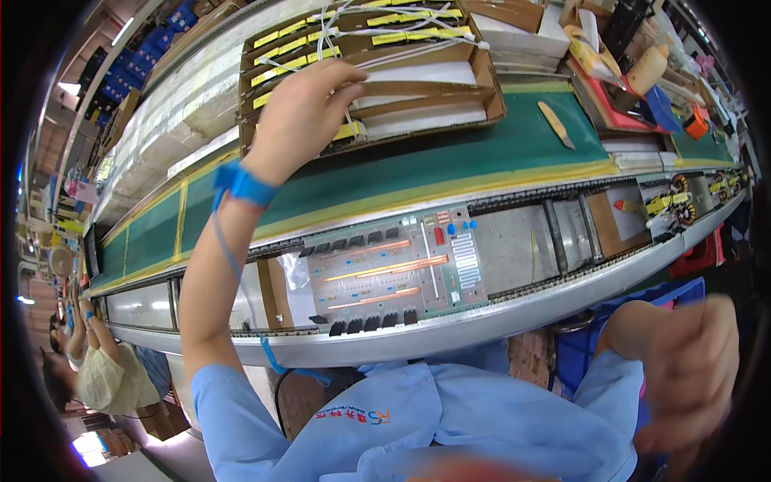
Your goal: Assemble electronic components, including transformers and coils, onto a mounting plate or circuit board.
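Observation:
My left hand [309, 108], with a blue wrist strap [245, 186], reaches over a cardboard box [495, 104] on the green belt. Its fingers are curled together beside white wires [401, 55]; what they hold, if anything, is hidden. Yellow-wrapped components [281, 71] with white leads sit in rows in the box, and one yellow component [345, 132] shows just below the hand. My right hand [691, 369] is raised at the lower right, smeared by motion. Between my arms, a circuit board [365, 273] with black parts along its edges and copper-coloured strips rests on the rail line.
A wooden-handled blade-like tool [556, 124] lies on the green belt [530, 149]. At the upper right stand a pale bottle [647, 68] and an orange item [696, 122]. Another board with ring coils [683, 201] is farther right. People [112, 369] work at the far left.

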